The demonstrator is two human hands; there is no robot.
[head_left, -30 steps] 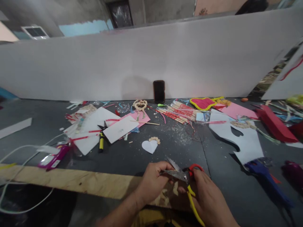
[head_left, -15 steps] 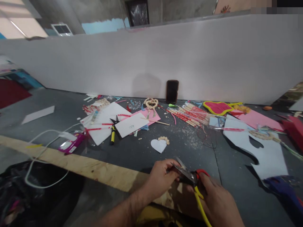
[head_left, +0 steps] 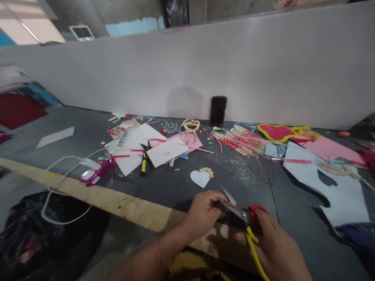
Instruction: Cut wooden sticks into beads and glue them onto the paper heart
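Observation:
My right hand (head_left: 278, 248) grips a pair of scissors (head_left: 238, 210) with red and yellow handles, its blades parted and pointing up-left over the table edge. Close to the lower blade, my left hand (head_left: 202, 216) is closed in a pinch; what sits between its fingertips is too small to make out. Just beyond the hands lies a white paper heart (head_left: 199, 179). Small tan pieces (head_left: 208, 171) curve along its upper right edge.
Yellow-handled pliers (head_left: 143, 164) lie beside white paper (head_left: 125, 166). A phone (head_left: 218, 111) leans on the grey partition (head_left: 131, 74). Red-marked sticks (head_left: 234, 142), a cut white sheet (head_left: 348, 199), a purple glue gun (head_left: 99, 171) and its white cable surround the work area.
The scissors have shifted slightly right, away from the left fingertips, and their blades appear wider apart. The whole view has swung a little to the left.

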